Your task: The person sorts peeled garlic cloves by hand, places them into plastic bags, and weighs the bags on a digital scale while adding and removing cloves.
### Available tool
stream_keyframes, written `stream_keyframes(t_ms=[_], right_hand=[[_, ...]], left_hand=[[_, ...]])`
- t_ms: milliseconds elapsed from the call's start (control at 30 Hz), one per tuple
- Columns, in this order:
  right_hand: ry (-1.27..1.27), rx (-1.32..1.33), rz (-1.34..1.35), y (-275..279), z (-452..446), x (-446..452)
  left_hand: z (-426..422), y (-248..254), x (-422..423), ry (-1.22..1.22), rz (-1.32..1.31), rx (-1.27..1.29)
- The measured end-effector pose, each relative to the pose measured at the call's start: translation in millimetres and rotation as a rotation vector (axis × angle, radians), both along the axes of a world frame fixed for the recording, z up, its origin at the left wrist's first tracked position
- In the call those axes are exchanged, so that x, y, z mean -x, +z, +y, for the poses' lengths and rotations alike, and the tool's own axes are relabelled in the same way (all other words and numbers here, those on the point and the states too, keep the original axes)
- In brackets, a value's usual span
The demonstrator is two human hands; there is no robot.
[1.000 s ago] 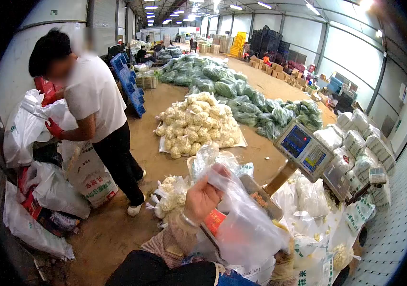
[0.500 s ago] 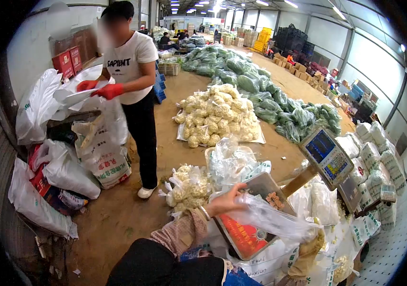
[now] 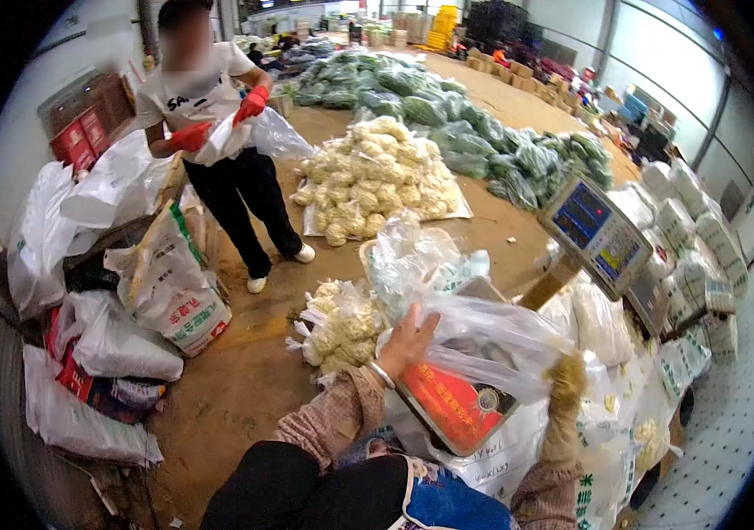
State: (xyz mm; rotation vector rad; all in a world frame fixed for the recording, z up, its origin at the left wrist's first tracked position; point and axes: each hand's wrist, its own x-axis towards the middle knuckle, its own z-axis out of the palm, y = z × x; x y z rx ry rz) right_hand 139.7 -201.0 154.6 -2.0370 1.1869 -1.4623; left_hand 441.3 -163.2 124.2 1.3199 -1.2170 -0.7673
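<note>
1. Fingers of the bare left hand point(image 3: 402, 343) lie extended against the upper end of a clear plastic bag point(image 3: 493, 338); whether they pinch the film or only press on it, I cannot tell.
2. Gloved and blurred, the right hand point(image 3: 566, 382) looks clenched around gathered film at the other end, toward 4 o'clock from the left hand.
3. Between the two hands, the bag spans across and above a scale platform point(image 3: 454, 408) with a red covering, whose display point(image 3: 596, 231) stands between 1 and 2 o'clock from the bag.
4. Its long axis runs from 10 o'clock, at the left hand, to 4 o'clock, at the right. Which end is the mouth does not show; the film looks limp and flat, with nothing visible inside.
5. Judging by this pose, the step in hand is spreading out the bag. The next move calls for a sure grip at both ends and separated layers, since thin film may cling or slip.
6. At 9 o'clock from the left hand sits a cluster of filled bags point(image 3: 342, 329); a basket of loose clear plastic point(image 3: 405, 256) lies toward 11 o'clock from the bag.
</note>
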Motion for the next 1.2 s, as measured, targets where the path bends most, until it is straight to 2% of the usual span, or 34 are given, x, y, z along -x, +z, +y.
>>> stream_keyframes(t_ms=[33,100,167,200,233,267,300,333,367,400,467,533,567,600,667,700,767,800,867,933,967,1033,1067,1100,1167,1200], right_hand=[[-0.066,0.311,0.443,-28.6,-13.2,4.5],[-0.128,0.28,0.561,-83.7,-26.7,13.7],[-0.247,-0.329,0.266,-43.1,2.4,-10.1],[-0.251,-0.439,0.217,-31.5,4.4,-16.7],[-0.245,-0.544,0.155,-27.0,4.5,-20.3],[-0.214,-0.484,0.133,-35.8,0.9,-18.2],[-0.179,-0.415,0.114,-44.1,-3.0,-15.7],[-0.206,-0.419,0.111,-25.5,3.1,-23.2],[-0.341,-0.1,0.293,-4.5,10.5,-30.2],[-0.467,0.225,0.478,20.3,18.2,-39.1],[-0.277,0.2,0.395,49.3,32.0,-49.3],[0.221,0.017,0.387,19.8,23.5,-57.0],[0.446,-0.185,0.406,1.1,18.6,-73.5],[0.306,-0.116,0.496,-3.2,17.7,-88.8],[0.03,-0.668,0.627,-0.9,-6.6,-91.4],[-0.025,-0.677,0.61,-6.8,-11.4,-89.5],[0.038,-0.215,0.534,-16.9,-14.8,-81.9],[0.013,-0.225,0.531,5.7,-2.5,-73.2],[0.092,-0.55,0.573,79.6,34.1,-44.3],[-0.222,-0.454,0.392,91.0,64.7,19.1],[-0.449,-0.364,0.311,72.6,79.7,57.2],[-0.721,-0.49,0.27,83.1,113.7,112.7],[-0.839,-0.517,0.27,87.2,129.6,126.5],[-0.839,-0.52,0.267,79.3,135.8,138.8],[-0.809,-0.308,0.431,47.0,136.5,161.6],[-0.745,-0.437,0.446,35.4,124.7,162.2]], left_hand=[[-1.3,-1.3,5.7,0.276,-0.36,0.066],[0.7,-3.2,18.8,0.467,-0.697,0.142],[13.9,19.4,17.7,0.261,-0.704,0.448],[14.8,12.6,30.7,0.211,-0.685,0.441],[17.5,5.4,39.4,-0.139,-0.613,0.296],[19.4,-1.1,45.2,-0.477,-0.536,0.148],[15.6,-14.8,50.1,-0.506,-0.532,0.15],[8.0,-32.3,54.7,-0.475,-0.754,0.183],[0.8,-48.7,59.6,-0.432,-0.974,0.224],[-2.2,-54.3,62.3,-0.418,-0.95,0.268],[-2.0,-57.4,66.1,-0.425,-0.965,0.283],[0.1,-53.2,68.0,-0.471,-1.005,0.201],[1.6,-47.3,68.1,-0.52,-1.004,0.236],[2.7,-42.0,68.3,-0.518,-1.011,0.204],[6.4,-28.3,75.1,-0.524,-0.997,0.123],[5.3,-24.0,76.8,-0.519,-0.978,0.072],[-4.3,-46.6,70.3,-0.53,-1.081,0.091],[-7.2,-44.5,71.5,-0.554,-1.069,0.064],[-9.8,-41.9,73.0,-0.588,-1.056,0.043],[-9.1,-43.1,73.9,-0.532,-0.894,0.115],[-5.1,-38.0,75.4,-0.532,-0.891,0.118],[6.0,-18.0,76.3,-0.534,-0.667,0.192],[11.7,-10.7,76.1,-0.523,-0.643,0.208],[15.8,-2.0,75.3,-0.526,-0.645,0.206],[21.2,17.9,72.1,-0.331,-0.672,0.426],[22.2,30.0,68.7,-0.328,-0.682,0.419]])
